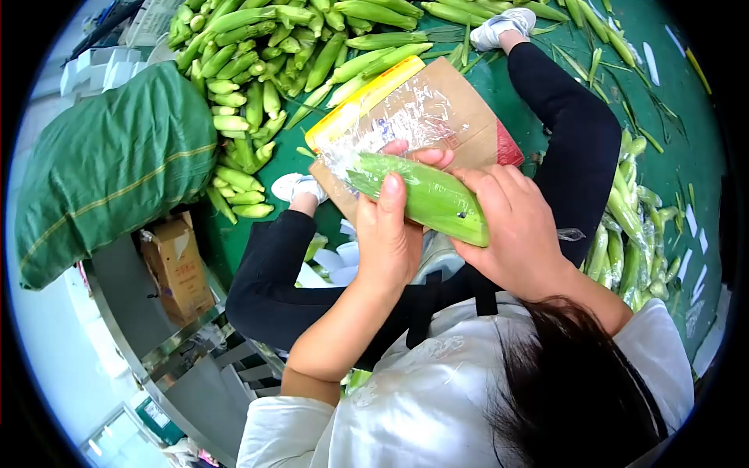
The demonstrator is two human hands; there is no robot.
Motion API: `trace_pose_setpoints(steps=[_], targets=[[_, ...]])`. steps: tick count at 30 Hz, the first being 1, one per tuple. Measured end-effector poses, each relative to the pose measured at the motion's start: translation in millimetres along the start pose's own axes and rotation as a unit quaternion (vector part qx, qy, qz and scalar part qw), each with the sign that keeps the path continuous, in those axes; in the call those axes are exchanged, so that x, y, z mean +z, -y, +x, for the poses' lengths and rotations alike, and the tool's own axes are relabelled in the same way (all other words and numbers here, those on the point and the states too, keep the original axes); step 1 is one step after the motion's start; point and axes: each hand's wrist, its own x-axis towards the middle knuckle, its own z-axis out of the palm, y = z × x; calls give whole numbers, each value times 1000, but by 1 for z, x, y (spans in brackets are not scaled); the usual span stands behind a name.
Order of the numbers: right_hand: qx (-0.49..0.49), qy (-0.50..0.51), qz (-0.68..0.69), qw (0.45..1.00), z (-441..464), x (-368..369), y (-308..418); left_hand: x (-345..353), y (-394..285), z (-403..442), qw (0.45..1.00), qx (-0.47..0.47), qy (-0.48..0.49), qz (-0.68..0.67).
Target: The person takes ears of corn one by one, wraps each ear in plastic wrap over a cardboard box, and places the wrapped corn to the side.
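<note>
An ear of corn (425,195) in its green husk lies across both my hands, tilted down to the right, with clear plastic film on it. My left hand (390,226) grips its left part, thumb on top and fingertips showing behind. Around its right end my right hand (507,222) is closed, fingers over the far side and thumb underneath. A dark spot marks the husk near the right end. Just beyond my hands, crumpled clear film (406,117) spreads over a brown cardboard piece (460,97) with a yellow edge.
A large heap of husked-green corn (257,62) fills the back left of the green floor (499,86). A stuffed green sack (117,171) stands at left, above a cardboard box (178,269). Film-wrapped corn (632,226) lies at right, near loose leaves and white strips. My legs flank the cardboard.
</note>
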Motion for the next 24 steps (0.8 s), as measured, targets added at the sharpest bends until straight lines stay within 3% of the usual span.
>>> trace_pose_setpoints(steps=[5,12,18,24], targets=[[-39,-23,2,999,-8,-23,15,11,-13,-14,998,39,31,-38],[-34,-32,63,997,-18,-35,26,23,-26,-26,1000,19,1,-18],[-90,-68,91,989,-20,-37,25,17,-30,-28,999,33,-15,-4],[-45,-26,3,999,-23,-9,26,16,-35,-24,990,40,-125,-52]])
